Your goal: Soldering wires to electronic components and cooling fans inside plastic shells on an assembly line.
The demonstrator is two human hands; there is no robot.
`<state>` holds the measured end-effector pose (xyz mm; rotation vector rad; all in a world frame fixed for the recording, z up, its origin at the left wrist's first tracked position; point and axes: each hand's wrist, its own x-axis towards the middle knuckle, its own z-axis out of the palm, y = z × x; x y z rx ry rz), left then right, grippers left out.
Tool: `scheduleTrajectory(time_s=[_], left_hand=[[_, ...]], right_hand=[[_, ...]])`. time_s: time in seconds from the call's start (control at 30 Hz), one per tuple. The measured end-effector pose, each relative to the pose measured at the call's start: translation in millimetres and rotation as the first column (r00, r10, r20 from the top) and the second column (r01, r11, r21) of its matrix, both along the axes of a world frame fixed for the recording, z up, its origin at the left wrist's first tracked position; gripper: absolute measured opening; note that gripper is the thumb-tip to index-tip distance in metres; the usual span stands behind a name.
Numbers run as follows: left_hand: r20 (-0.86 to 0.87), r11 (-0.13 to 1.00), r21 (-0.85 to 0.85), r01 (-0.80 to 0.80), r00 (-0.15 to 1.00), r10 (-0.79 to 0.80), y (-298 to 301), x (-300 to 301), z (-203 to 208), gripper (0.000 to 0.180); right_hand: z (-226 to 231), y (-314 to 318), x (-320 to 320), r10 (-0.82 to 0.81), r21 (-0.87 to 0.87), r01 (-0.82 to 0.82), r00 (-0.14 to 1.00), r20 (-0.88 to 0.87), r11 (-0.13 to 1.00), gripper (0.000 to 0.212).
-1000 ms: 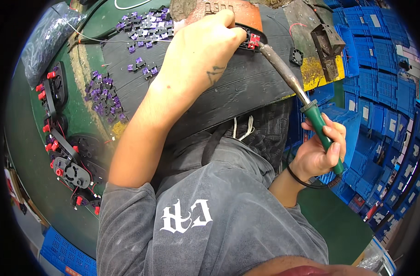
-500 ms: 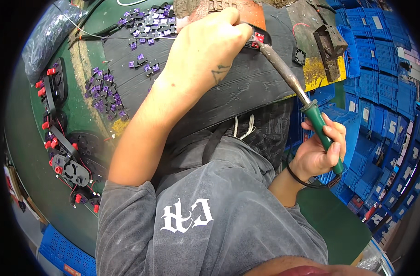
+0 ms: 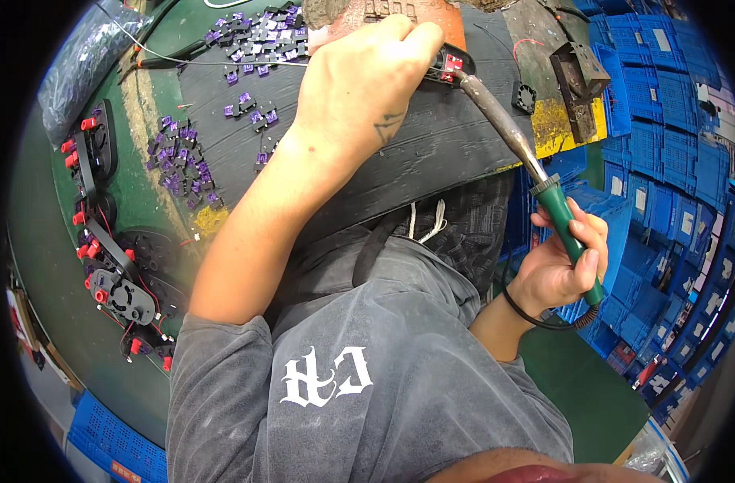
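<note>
My right hand (image 3: pixel 551 270) is wrapped round the green handle of a soldering iron (image 3: pixel 562 217). The iron's metal shaft slants up and left, its tip at a red part (image 3: pixel 451 68) inside a small black plastic housing (image 3: pixel 466 60). My left hand (image 3: pixel 359 88) is closed right beside that housing, knuckles up. A thin grey solder wire (image 3: pixel 222 63) runs in from the upper left to the left hand; its fingertips and the wire's end are hidden behind the hand.
Purple-and-black switches (image 3: pixel 258 40) lie in loose heaps on the black board (image 3: pixel 335 193). Black housings with red parts (image 3: pixel 124 296) line the left side. A rusty metal bracket (image 3: pixel 575 88) and small black fan (image 3: pixel 523 97) stand right, before stacked blue crates (image 3: pixel 665 105).
The soldering iron and my right hand have shifted slightly right and down. My left hand has moved very little, and slightly more of the black housing shows.
</note>
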<state>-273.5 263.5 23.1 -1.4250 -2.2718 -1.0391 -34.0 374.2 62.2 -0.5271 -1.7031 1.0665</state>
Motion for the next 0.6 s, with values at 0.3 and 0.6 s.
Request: scheduleTrajectory(time_s=[0.3,0.6], left_hand=[[-0.014,1.0,-0.003,-0.003,1.0,0.003,1.3,0.2,-0.4,0.01],[-0.01,1.0,0.005,-0.006,1.0,0.006,2.3,0.3,-2.7,0.011]], right_hand=[[0.7,-1.2,0.1,-0.006,-0.013,0.006,1.0,0.006,1.0,0.042],[0.1,0.4,0.9,-0.015,-0.025,0.015,1.0,0.005,1.0,0.042]])
